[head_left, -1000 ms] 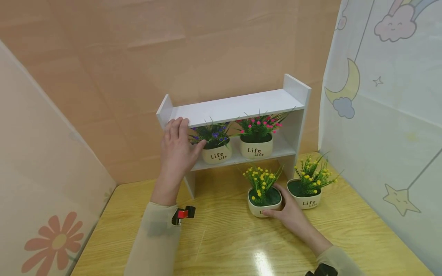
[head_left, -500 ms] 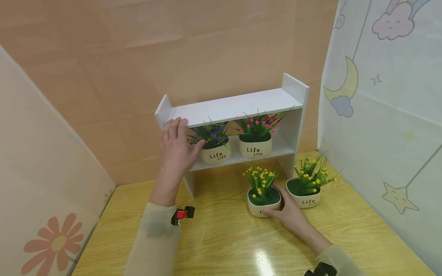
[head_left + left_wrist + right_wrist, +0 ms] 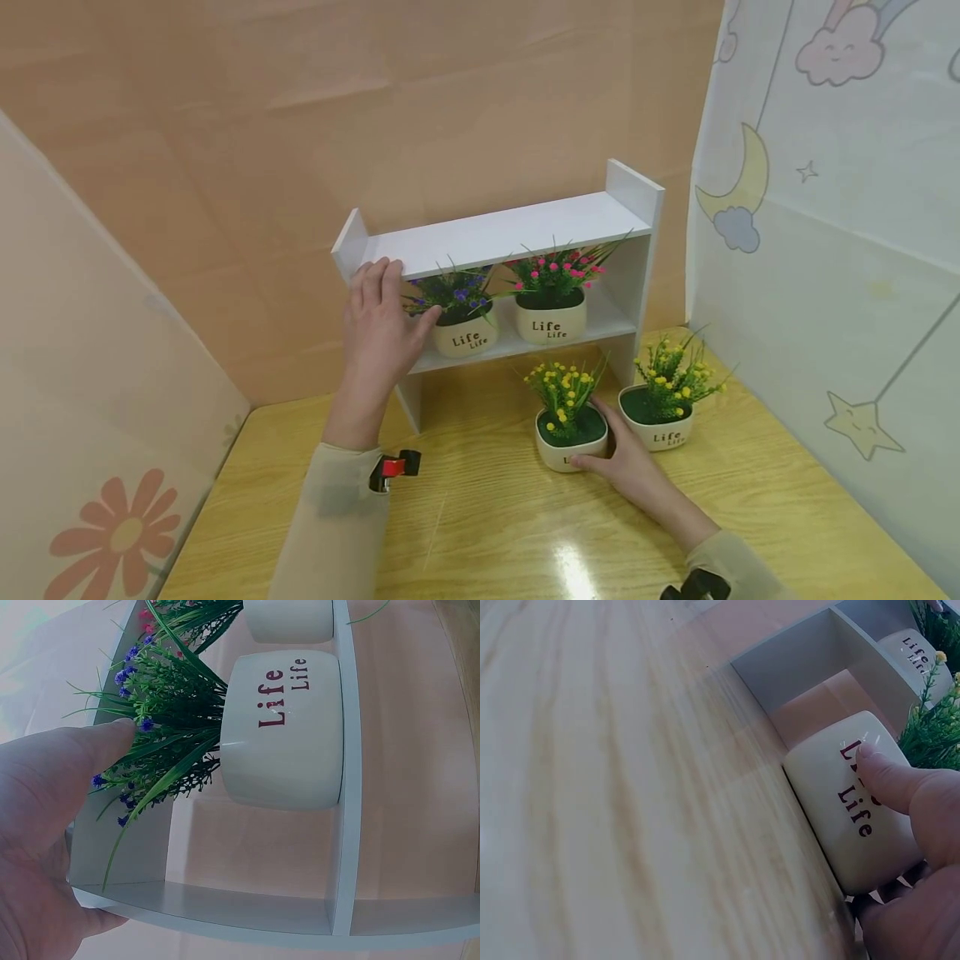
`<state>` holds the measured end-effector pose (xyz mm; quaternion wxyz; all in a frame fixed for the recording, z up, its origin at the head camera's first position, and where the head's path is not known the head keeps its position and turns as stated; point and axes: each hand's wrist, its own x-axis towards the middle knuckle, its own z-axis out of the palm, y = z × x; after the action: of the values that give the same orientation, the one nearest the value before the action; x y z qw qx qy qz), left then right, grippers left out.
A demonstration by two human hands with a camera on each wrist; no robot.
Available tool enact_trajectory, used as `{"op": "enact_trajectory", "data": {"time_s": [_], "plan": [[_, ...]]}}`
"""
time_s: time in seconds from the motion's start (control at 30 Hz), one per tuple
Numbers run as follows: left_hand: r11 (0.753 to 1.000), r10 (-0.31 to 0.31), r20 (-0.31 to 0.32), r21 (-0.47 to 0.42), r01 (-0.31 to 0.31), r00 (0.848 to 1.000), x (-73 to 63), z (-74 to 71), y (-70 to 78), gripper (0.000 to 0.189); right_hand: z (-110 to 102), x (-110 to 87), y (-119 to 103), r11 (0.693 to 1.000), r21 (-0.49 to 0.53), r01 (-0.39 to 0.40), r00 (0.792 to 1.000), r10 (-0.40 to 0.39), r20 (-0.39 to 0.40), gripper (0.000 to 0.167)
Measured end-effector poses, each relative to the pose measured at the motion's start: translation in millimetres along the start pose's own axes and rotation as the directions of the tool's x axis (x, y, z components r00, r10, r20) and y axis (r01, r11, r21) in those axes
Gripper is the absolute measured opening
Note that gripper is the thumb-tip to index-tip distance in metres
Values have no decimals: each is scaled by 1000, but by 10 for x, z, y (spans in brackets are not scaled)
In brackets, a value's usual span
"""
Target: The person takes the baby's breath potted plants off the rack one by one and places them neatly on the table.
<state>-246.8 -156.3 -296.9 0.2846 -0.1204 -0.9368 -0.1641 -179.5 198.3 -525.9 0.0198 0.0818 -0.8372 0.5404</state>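
In the head view, my left hand (image 3: pixel 378 321) rests its fingers on the left end of the white shelf unit (image 3: pixel 506 233), at the top board's front edge. Its thumb extends in front of the purple-flowered potted plant (image 3: pixel 465 337) on the middle board. My right hand (image 3: pixel 626 458) grips a yellow-flowered potted plant (image 3: pixel 570 433) standing on the table. In the right wrist view the thumb presses over the "Life" lettering on that cream pot (image 3: pixel 847 802), with the other fingers mostly hidden round its side. Another yellow-flowered potted plant (image 3: pixel 660 408) stands just right of this hand.
A pink-flowered potted plant (image 3: pixel 551 321) shares the middle board with the purple one. The shelf unit stands on the wooden table (image 3: pixel 480 533) near the tan back wall (image 3: pixel 450 100). Printed white panels (image 3: pixel 817 275) flank the table on either side.
The camera view shifts slightly, so the scene slides a little to the left. Both hands keep their places on the shelf unit and the yellow-flowered potted plant.
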Motion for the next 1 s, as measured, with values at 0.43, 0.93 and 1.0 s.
{"op": "enact_trajectory", "data": {"time_s": [0.43,0.93,1.0], "plan": [[1000,6,-19,11,-5,1000,1,11,-10,88,-8,-49,-84,1000,16,21,1000,-21,-11,122],[1000,2,-10,6,-2,1000,-2,4,-13,87,-97,-178,-349,999,30,15,999,-14,-30,127],[1000,6,-12,8,-6,1000,-2,3,-13,87,-117,-203,-411,999,36,10,999,-9,-35,128]]}}
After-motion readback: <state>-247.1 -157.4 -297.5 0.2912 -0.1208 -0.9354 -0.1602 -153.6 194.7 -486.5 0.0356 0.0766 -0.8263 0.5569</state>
